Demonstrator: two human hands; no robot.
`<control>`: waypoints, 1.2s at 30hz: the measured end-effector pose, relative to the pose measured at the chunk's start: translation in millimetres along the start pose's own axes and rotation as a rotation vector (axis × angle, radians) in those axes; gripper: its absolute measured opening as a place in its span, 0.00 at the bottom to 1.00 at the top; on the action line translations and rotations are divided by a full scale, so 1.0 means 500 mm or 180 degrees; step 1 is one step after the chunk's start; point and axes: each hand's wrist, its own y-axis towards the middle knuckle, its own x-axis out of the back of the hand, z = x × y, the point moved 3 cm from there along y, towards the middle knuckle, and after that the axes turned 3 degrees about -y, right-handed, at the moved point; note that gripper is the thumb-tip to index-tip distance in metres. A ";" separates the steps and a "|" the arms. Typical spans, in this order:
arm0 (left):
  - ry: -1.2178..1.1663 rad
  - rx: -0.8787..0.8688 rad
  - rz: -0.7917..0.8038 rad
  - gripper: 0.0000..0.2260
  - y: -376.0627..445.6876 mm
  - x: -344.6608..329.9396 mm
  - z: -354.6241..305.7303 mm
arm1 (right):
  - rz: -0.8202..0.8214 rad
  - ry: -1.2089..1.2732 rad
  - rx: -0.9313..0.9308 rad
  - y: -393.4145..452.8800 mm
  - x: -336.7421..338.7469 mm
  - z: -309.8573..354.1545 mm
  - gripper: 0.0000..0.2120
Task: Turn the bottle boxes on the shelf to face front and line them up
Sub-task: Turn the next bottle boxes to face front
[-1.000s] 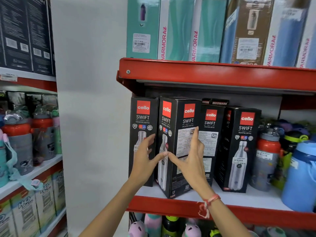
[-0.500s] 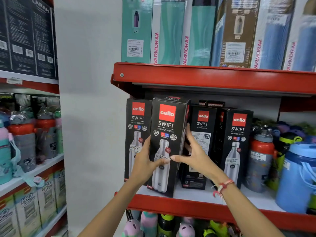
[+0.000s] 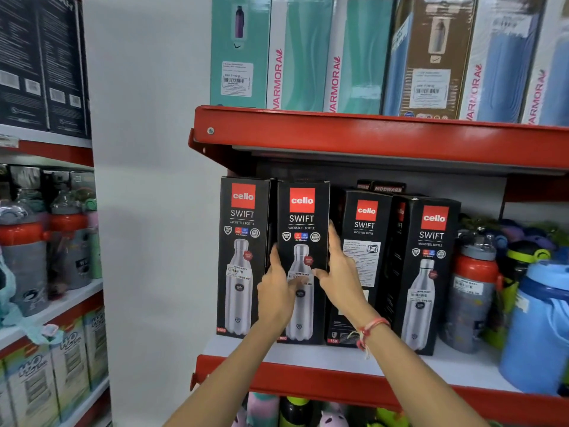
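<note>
Several black Cello Swift bottle boxes stand on the red-edged shelf (image 3: 308,383). The second box (image 3: 303,217) faces front, upright beside the leftmost box (image 3: 241,229), which also faces front. My left hand (image 3: 277,291) grips the second box's left edge, thumb across its front. On its right edge sits my right hand (image 3: 338,272), fingers up the side. The third box (image 3: 365,241) shows a printed side panel, set further back. The fourth box (image 3: 431,257) is turned slightly, its front showing.
Loose bottles with red lids (image 3: 471,291) and a blue jug (image 3: 535,328) crowd the shelf's right end. The upper shelf (image 3: 369,137) carries tall Varmora boxes (image 3: 308,53). A white pillar (image 3: 147,211) lies left, with another rack of bottles (image 3: 27,248) beyond it.
The second box was angled with its side panel showing; both hands have turned it front-on and pushed it back beside the leftmost box.
</note>
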 end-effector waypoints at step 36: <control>-0.1091 -0.0677 0.1333 0.50 -0.103 -0.062 -0.136 | 0.0279 0.1298 0.0229 -0.096 0.269 -0.109 0.56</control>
